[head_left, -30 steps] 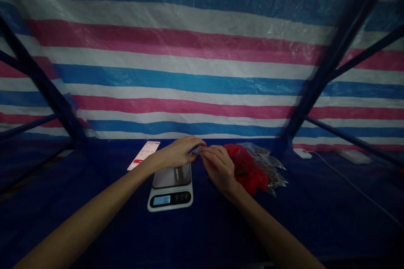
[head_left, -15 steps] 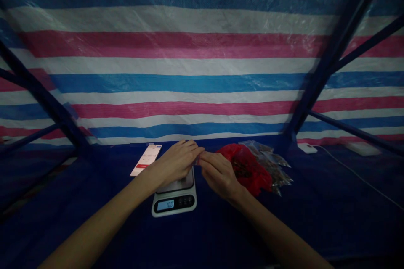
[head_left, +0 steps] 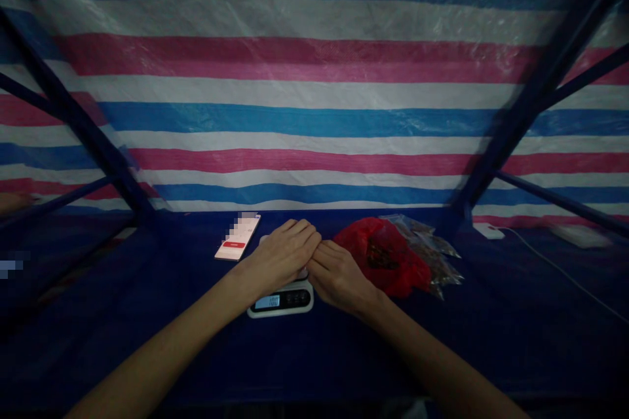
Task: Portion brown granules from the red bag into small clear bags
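My left hand (head_left: 289,249) and my right hand (head_left: 339,275) meet fingertip to fingertip over a white kitchen scale (head_left: 307,304), whose display reads about 10.0. Both are closed, the fingers pinched together. Between and under them shows a sliver of shiny clear plastic (head_left: 303,273), which looks like part of a small plastic bag; most of it is hidden by my fingers. My left hand and forearm cover much of the weighing plate. Just right of my right hand lies an open red plastic bag (head_left: 351,236) with dark brown bits inside.
Several filled clear bags (head_left: 435,252) lie behind the red bag. A lit phone (head_left: 238,239) rests left of the scale. A white adapter (head_left: 488,230) with a cable sits at right. Blue posts (head_left: 521,118) flank the striped sheet. Another person's blurred hand (head_left: 12,203) is at far left.
The view has shifted slightly, so the scale and phone appear further right and higher. My hands have drawn closer together, and the fingers now cover more of the plastic. The scale reading looks unchanged.
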Action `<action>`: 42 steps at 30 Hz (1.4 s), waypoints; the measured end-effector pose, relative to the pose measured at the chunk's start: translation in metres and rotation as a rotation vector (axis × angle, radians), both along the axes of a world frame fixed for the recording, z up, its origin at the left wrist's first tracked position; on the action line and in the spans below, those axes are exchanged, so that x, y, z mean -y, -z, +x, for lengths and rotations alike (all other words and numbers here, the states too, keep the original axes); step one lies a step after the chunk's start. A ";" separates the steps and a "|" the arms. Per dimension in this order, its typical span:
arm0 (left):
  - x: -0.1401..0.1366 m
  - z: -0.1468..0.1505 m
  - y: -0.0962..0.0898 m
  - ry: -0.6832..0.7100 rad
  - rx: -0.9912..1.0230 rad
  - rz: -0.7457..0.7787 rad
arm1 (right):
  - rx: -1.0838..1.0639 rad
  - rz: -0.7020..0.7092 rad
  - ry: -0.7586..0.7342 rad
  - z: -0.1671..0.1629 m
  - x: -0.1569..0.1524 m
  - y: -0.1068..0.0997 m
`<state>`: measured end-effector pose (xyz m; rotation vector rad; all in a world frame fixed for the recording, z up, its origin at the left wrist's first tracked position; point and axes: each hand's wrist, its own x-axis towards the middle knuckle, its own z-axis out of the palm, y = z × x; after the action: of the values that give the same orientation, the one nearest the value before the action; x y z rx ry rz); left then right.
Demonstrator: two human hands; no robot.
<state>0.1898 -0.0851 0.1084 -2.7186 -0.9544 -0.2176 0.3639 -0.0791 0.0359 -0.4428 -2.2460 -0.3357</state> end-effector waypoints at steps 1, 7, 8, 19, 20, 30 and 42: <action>0.001 -0.001 0.005 0.002 -0.036 0.040 | 0.056 -0.013 0.027 -0.002 0.001 0.001; 0.004 -0.021 0.016 0.055 -0.064 0.113 | 0.318 -0.114 0.070 -0.018 0.009 -0.002; 0.003 -0.026 0.015 0.067 -0.046 0.103 | 0.312 -0.112 0.041 -0.019 0.009 -0.005; -0.054 -0.086 0.047 -0.202 0.411 0.109 | -0.351 -0.648 0.063 -0.011 -0.034 -0.004; -0.056 -0.088 0.055 -0.207 0.426 0.091 | -0.303 -0.712 0.073 -0.014 -0.038 0.002; -0.046 -0.080 0.089 -0.212 0.691 -0.010 | -0.236 -0.823 0.130 -0.036 -0.035 0.020; -0.047 -0.079 0.092 -0.176 0.745 -0.081 | -0.559 -1.166 -0.222 -0.054 -0.027 0.001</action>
<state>0.1109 -0.0382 0.0162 -2.6147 -1.3878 -1.2341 0.3096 -0.0517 0.0347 -0.7349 -1.6919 1.1370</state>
